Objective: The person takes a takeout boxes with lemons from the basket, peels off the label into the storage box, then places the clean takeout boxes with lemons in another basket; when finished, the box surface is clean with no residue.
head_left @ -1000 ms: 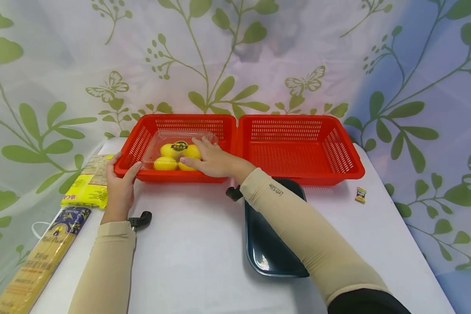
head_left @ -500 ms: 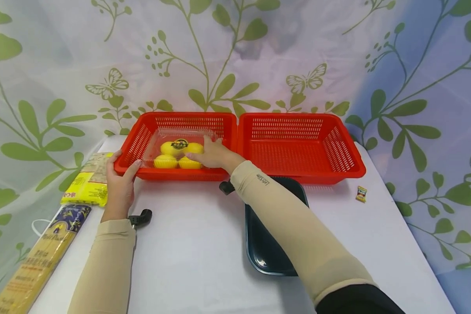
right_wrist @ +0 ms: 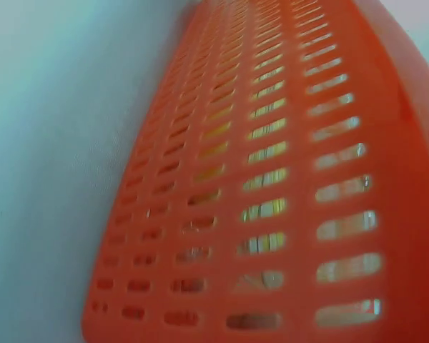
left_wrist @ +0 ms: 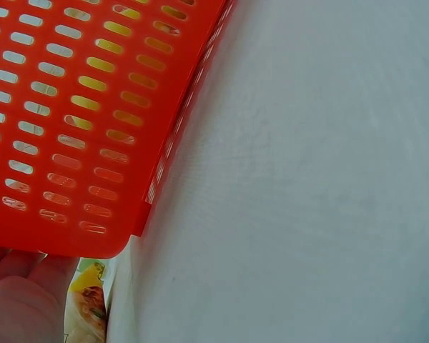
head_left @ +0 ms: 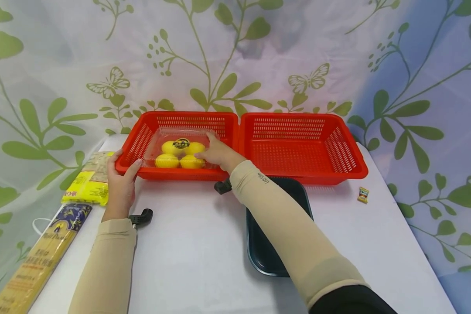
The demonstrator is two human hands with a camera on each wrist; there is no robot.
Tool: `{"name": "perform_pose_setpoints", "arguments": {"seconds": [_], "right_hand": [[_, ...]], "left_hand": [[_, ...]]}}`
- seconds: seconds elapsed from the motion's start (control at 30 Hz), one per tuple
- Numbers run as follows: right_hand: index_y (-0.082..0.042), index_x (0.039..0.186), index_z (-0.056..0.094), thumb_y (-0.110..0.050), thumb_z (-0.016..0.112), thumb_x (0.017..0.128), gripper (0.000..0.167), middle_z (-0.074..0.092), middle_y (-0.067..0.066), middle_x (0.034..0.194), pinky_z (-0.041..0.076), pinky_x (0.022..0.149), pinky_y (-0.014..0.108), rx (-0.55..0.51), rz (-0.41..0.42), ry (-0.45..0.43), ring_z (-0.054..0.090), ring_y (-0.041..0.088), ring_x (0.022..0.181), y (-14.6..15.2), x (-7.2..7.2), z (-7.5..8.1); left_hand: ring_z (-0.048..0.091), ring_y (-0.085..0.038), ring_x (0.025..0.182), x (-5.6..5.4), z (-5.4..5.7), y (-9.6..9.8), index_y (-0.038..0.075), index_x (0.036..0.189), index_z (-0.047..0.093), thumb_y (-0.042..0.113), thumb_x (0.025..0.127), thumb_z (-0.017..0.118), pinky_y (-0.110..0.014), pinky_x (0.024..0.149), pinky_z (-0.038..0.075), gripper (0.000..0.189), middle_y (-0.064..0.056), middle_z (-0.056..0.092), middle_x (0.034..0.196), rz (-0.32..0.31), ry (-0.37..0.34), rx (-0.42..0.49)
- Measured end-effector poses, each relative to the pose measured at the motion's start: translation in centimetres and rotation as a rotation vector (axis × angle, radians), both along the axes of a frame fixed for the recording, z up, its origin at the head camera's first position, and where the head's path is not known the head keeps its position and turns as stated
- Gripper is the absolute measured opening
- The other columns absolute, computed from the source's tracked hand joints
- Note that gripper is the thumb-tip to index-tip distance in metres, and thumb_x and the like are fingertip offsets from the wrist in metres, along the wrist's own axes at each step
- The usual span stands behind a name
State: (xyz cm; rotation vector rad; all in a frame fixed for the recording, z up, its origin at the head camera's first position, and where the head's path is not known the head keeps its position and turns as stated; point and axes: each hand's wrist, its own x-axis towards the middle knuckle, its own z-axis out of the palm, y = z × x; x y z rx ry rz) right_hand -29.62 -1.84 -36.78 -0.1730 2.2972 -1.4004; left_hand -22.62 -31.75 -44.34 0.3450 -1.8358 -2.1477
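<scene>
Several yellow rounded pieces sit in a clear plastic box [head_left: 161, 141] with a dark round label, inside the left red basket [head_left: 184, 174]. My left hand [head_left: 119, 189] grips that basket's near left corner, thumb at the rim and fingers along the outer side. In the left wrist view those fingers [left_wrist: 28, 279] lie against the basket's outside. My right hand [head_left: 220, 152] holds the box by its right end, thumb over the near part and fingers over the far right corner. The right wrist view has only the basket's slotted wall [right_wrist: 286, 157], with yellow showing through.
A second red basket [head_left: 286, 155] stands right beside the first. My right forearm crosses over a dark tray [head_left: 264, 257]. At left lie a yellow packet [head_left: 88, 181] and a long pasta pack [head_left: 43, 257]; a small wrapped snack [head_left: 363, 195] lies far right.
My right hand has slid from the top of the box to its right end, uncovering the yellow pieces. The left hand stays on the basket corner.
</scene>
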Motion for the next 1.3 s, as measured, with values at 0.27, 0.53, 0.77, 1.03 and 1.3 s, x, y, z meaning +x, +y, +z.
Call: {"name": "perform_pose_setpoints", "arguments": {"seconds": [0.27, 0.53, 0.77, 1.03, 1.3], "right_hand": [[-0.03, 0.169, 0.022, -0.014, 0.074, 0.101, 0.087, 0.036, 0.016, 0.161, 0.055, 0.094, 0.049, -0.163, -0.087, -0.046, 0.055, 0.036, 0.109, -0.1, -0.14, -0.29], [-0.033, 0.166, 0.031, -0.011, 0.072, 0.101, 0.08, 0.043, 0.014, 0.156, 0.059, 0.086, 0.047, -0.164, -0.152, -0.05, 0.055, 0.032, 0.113, -0.41, -0.15, -0.3], [-0.032, 0.165, 0.036, -0.009, 0.07, 0.102, 0.075, 0.044, 0.014, 0.155, 0.059, 0.075, 0.044, -0.226, -0.174, -0.04, 0.058, 0.032, 0.092, -0.39, 0.02, -0.26], [-0.032, 0.162, 0.042, -0.009, 0.068, 0.103, 0.068, 0.043, 0.01, 0.156, 0.061, 0.082, 0.045, -0.304, -0.211, -0.021, 0.06, 0.029, 0.102, -0.39, -0.09, -0.5], [-0.032, 0.161, 0.044, -0.009, 0.068, 0.104, 0.066, 0.045, 0.01, 0.152, 0.061, 0.072, 0.043, -0.337, -0.235, -0.026, 0.061, 0.033, 0.09, -0.5, 0.15, -0.47]], "left_hand": [[0.032, -0.02, 0.149, 0.08, 0.17, 0.27, 0.034, 0.16, 0.032, 0.022, 0.098, 0.079, -0.032, 0.109, 0.044, 0.08, -0.001, 0.025, 0.167, 0.006, 0.025, 0.013], [0.032, -0.019, 0.15, 0.05, 0.1, 0.25, 0.033, 0.161, 0.031, 0.023, 0.097, 0.08, -0.031, 0.109, 0.044, 0.081, -0.001, 0.026, 0.167, 0.005, 0.024, 0.01], [0.032, -0.019, 0.149, 0.08, 0.08, 0.11, 0.033, 0.161, 0.031, 0.024, 0.097, 0.08, -0.031, 0.109, 0.044, 0.082, -0.001, 0.027, 0.167, -0.003, 0.023, 0.014], [0.033, -0.019, 0.149, 0.03, 0.24, 0.15, 0.033, 0.161, 0.031, 0.023, 0.097, 0.08, -0.031, 0.109, 0.045, 0.081, -0.001, 0.027, 0.166, -0.006, 0.035, 0.01], [0.032, -0.019, 0.149, 0.13, 0.21, 0.12, 0.033, 0.161, 0.031, 0.028, 0.094, 0.082, -0.034, 0.111, 0.043, 0.084, -0.001, 0.026, 0.167, -0.003, 0.023, 0.002]]}}
